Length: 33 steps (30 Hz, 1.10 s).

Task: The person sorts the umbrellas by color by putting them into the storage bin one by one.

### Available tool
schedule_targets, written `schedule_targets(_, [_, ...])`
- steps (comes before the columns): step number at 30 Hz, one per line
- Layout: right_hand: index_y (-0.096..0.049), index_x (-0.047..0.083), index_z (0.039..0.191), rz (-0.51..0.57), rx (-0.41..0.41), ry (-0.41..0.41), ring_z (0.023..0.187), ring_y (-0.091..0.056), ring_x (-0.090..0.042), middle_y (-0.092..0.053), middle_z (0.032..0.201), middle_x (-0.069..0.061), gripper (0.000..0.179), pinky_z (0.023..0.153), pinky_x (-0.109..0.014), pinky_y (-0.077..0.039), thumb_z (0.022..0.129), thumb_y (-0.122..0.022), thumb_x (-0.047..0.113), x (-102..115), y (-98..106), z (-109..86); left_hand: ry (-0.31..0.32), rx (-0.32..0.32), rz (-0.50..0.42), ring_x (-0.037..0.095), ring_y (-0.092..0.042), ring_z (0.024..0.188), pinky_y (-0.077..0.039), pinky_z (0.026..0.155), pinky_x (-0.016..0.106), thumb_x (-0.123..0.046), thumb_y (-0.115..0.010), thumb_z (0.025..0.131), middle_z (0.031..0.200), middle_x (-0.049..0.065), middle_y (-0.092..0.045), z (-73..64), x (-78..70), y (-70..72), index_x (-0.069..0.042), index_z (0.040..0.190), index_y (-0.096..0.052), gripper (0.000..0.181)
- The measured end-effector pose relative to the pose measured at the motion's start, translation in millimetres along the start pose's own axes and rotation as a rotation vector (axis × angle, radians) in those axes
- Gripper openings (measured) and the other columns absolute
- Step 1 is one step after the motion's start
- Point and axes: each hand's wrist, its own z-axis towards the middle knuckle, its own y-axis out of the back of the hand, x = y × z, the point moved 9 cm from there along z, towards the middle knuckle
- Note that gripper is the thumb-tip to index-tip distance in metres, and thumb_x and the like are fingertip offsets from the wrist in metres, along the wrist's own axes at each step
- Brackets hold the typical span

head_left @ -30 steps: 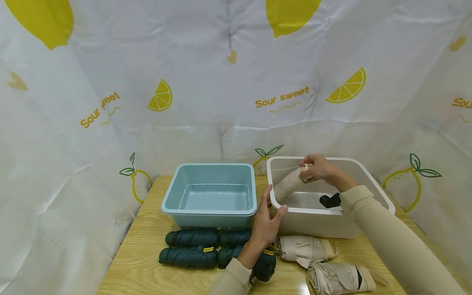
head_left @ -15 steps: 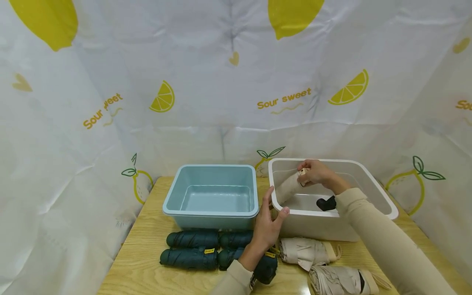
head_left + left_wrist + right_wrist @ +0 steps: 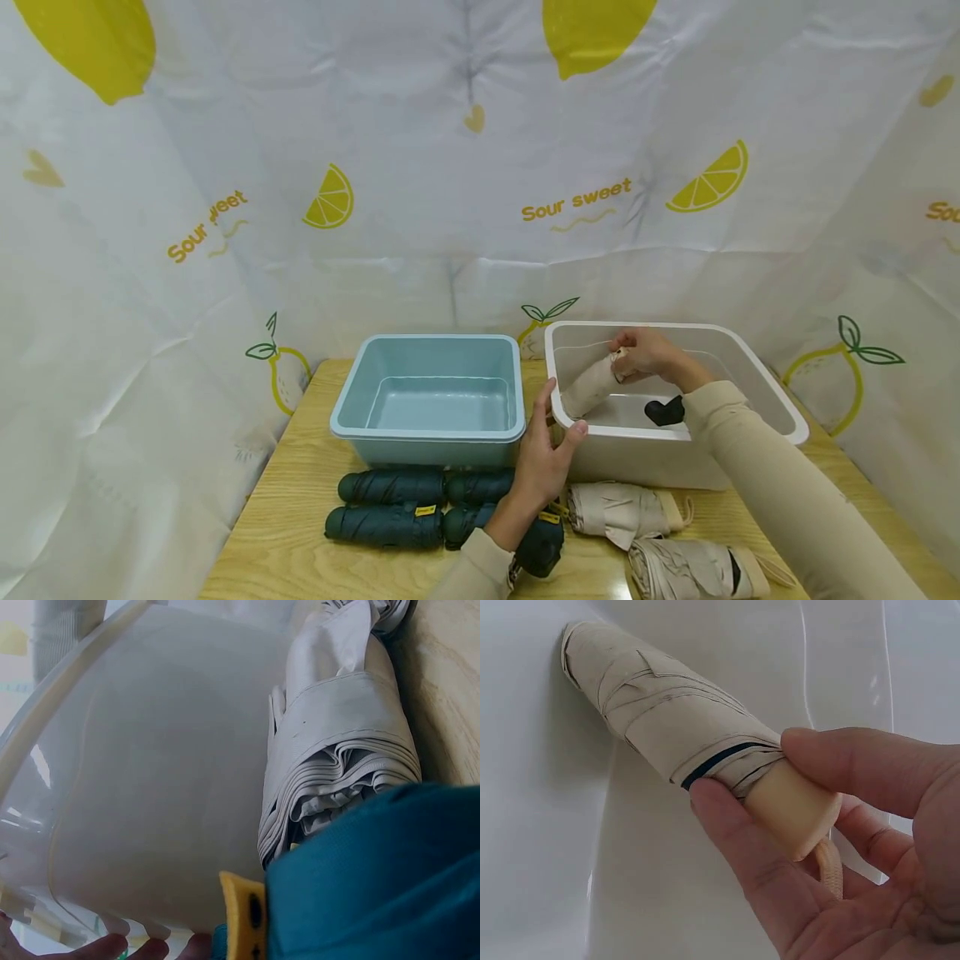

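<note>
My right hand [image 3: 647,354] pinches the cream handle end of a folded beige umbrella [image 3: 667,712] between thumb and fingers. The umbrella slants down inside the white bin [image 3: 637,454], its far end by the left wall. My left hand [image 3: 542,462] holds the bin's front left corner, thumb at the front rim and fingers along the left side. Two more folded beige umbrellas, one nearer the bin [image 3: 622,510] and one nearer me [image 3: 697,568], lie in front of it. Several folded dark green umbrellas [image 3: 386,525] lie to the left, some partly hidden behind my left arm.
A light blue bin [image 3: 426,434] stands left of the white bin, with a narrow gap between them. Both are on a wooden table [image 3: 288,492]. Behind hangs a white sheet [image 3: 420,283] with lemon prints. Something black [image 3: 663,411] shows beside my right sleeve.
My right hand and the umbrella have dipped slightly lower into the white bin. The left hand stays on the corner, and the view has shifted a little.
</note>
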Motion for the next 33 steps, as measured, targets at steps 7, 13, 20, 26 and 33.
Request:
schedule_targets(7, [-0.044, -0.019, 0.120, -0.013, 0.029, -0.029, 0.088, -0.061, -0.024, -0.053, 0.108, -0.023, 0.044, 0.077, -0.038, -0.060, 0.081, -0.063, -0.011, -10, 5, -2.4, 0.006, -0.010, 0.022, 0.023, -0.053, 0.136, -0.049, 0.102, 0.050, -0.047, -0.059, 0.100, 0.151, 0.003, -0.050, -0.3, 0.5, 0.8, -0.043, 0.161, -0.021, 0.072])
schedule_targets(13, [-0.041, -0.019, 0.122, -0.009, 0.074, -0.139, 0.088, -0.057, -0.025, -0.049, 0.106, -0.021, 0.046, 0.077, -0.038, -0.059, 0.083, -0.063, -0.010, -23, 7, -4.9, 0.005, -0.005, 0.025, 0.024, -0.052, 0.135, -0.049, 0.102, 0.048, -0.047, -0.058, 0.100, 0.151, 0.003, -0.050, -0.3, 1.0, -0.1, -0.043, 0.161, -0.021, 0.072])
schedule_targets(20, [-0.038, -0.016, 0.133, -0.055, 0.105, -0.223, 0.093, -0.056, -0.024, -0.048, 0.110, -0.018, 0.051, 0.088, -0.040, -0.058, 0.092, -0.064, 0.000, -32, 7, -8.7, 0.002, -0.005, 0.026, 0.024, -0.052, 0.136, -0.049, 0.102, 0.049, -0.047, -0.059, 0.100, 0.151, 0.004, -0.049, -0.2, 2.3, -0.6, -0.044, 0.161, -0.020, 0.072])
schedule_targets(26, [-0.037, -0.014, 0.140, -0.083, 0.133, -0.247, 0.099, -0.056, -0.025, -0.048, 0.117, -0.019, 0.057, 0.095, -0.044, -0.056, 0.094, -0.064, 0.006, -37, 5, -9.5, -0.008, -0.004, -0.004, 0.026, -0.052, 0.136, -0.048, 0.103, 0.055, -0.045, -0.059, 0.101, 0.150, 0.004, -0.050, -0.7, 1.8, -0.8, -0.040, 0.162, -0.020, 0.073])
schedule_targets(33, [-0.031, -0.016, 0.144, -0.039, 0.160, -0.244, 0.105, -0.052, -0.026, -0.039, 0.131, -0.024, 0.061, 0.098, -0.044, -0.055, 0.097, -0.062, 0.008, -40, 3, -8.0, -0.010, 0.001, -0.020, 0.028, -0.052, 0.136, -0.048, 0.104, 0.058, -0.045, -0.059, 0.101, 0.150, 0.005, -0.050, -0.8, 1.7, -1.7, -0.041, 0.162, -0.020, 0.073])
